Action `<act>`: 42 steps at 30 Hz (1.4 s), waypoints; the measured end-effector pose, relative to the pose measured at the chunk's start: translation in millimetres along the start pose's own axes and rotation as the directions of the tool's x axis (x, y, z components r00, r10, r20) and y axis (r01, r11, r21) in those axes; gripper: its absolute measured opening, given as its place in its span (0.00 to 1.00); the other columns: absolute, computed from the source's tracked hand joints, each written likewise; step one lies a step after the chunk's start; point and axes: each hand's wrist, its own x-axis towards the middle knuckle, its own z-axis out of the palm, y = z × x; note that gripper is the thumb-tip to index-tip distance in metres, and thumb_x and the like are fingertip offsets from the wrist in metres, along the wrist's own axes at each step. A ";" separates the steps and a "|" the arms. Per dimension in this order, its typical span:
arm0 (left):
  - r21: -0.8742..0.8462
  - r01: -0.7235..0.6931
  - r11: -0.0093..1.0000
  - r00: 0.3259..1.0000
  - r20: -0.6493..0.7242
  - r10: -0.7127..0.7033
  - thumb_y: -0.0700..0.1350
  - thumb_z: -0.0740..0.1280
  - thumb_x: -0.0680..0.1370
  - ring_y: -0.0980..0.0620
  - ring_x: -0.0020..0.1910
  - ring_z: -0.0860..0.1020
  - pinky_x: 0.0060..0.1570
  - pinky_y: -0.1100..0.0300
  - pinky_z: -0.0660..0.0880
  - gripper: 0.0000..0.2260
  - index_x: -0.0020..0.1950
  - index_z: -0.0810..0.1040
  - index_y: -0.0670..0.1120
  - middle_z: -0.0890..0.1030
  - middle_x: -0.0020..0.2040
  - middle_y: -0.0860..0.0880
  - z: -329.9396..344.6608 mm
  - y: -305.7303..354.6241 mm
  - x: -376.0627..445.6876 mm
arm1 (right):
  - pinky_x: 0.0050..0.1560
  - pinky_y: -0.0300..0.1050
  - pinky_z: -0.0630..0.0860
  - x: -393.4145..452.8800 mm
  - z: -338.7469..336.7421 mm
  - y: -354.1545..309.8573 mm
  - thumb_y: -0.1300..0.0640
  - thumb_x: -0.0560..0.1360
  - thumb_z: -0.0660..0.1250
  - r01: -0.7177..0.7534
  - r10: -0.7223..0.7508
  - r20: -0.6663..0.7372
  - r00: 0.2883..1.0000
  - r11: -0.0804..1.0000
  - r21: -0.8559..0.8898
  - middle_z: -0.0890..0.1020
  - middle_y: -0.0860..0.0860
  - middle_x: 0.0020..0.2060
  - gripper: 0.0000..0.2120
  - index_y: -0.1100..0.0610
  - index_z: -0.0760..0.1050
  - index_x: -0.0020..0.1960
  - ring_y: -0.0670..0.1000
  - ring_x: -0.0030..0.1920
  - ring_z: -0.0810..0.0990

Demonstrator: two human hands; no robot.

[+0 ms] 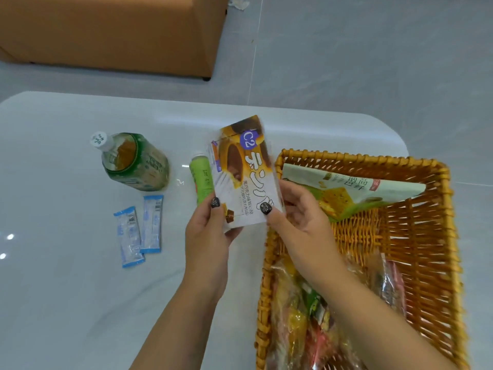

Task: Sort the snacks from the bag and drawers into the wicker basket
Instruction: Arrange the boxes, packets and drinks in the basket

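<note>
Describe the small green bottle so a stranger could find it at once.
On the white table, look just left of the wicker basket. The small green bottle stands there, partly behind the snack box held in both hands. It is slimmer and plainer than the big tea bottle further left.

white table (66,303), bottles (134,162), sachets (140,231), wicker basket (426,236)

Bottle (134,162) left of basket (424,209).

Two bare forearms, no sleeves, left hand (206,231) and right hand (301,217) with dark patterned nail polish
</note>
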 end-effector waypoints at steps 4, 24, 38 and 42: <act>0.062 -0.028 0.998 0.995 0.100 0.022 0.37 0.59 0.82 0.58 0.52 0.83 0.45 0.63 0.81 0.15 0.63 0.78 0.51 0.84 0.53 0.55 28.4 -10.1 -17.4 | 0.52 0.41 0.80 -6.8 -37.5 -7.2 0.64 0.74 0.68 -0.018 0.026 -0.088 0.996 0.995 0.097 0.83 0.43 0.53 0.18 0.46 0.73 0.59 0.42 0.56 0.81; 0.394 -0.072 0.916 0.995 -0.034 0.093 0.36 0.63 0.80 0.60 0.53 0.77 0.49 0.64 0.75 0.14 0.63 0.75 0.49 0.78 0.57 0.54 39.3 -31.6 54.9 | 0.57 0.33 0.66 26.0 -125.5 50.0 0.66 0.72 0.71 0.066 -0.099 -0.005 0.995 0.696 -0.715 0.76 0.45 0.53 0.21 0.54 0.77 0.63 0.43 0.55 0.72; 0.735 0.078 0.674 0.992 -0.122 0.018 0.55 0.67 0.74 0.41 0.59 0.75 0.59 0.44 0.75 0.16 0.57 0.77 0.49 0.79 0.58 0.44 55.1 -71.1 136.3 | 0.55 0.45 0.79 34.7 -125.1 68.8 0.62 0.64 0.79 -0.128 -0.126 -0.348 0.929 0.773 -0.621 0.71 0.48 0.51 0.17 0.55 0.78 0.50 0.50 0.54 0.75; 0.591 0.154 0.791 0.984 -0.162 -0.071 0.52 0.71 0.71 0.45 0.53 0.80 0.53 0.49 0.80 0.18 0.57 0.74 0.46 0.80 0.56 0.45 59.8 -66.5 139.9 | 0.44 0.34 0.73 34.1 -132.5 69.2 0.59 0.64 0.80 -0.204 -0.039 -0.371 0.928 0.780 -0.592 0.78 0.48 0.47 0.17 0.52 0.76 0.47 0.48 0.49 0.77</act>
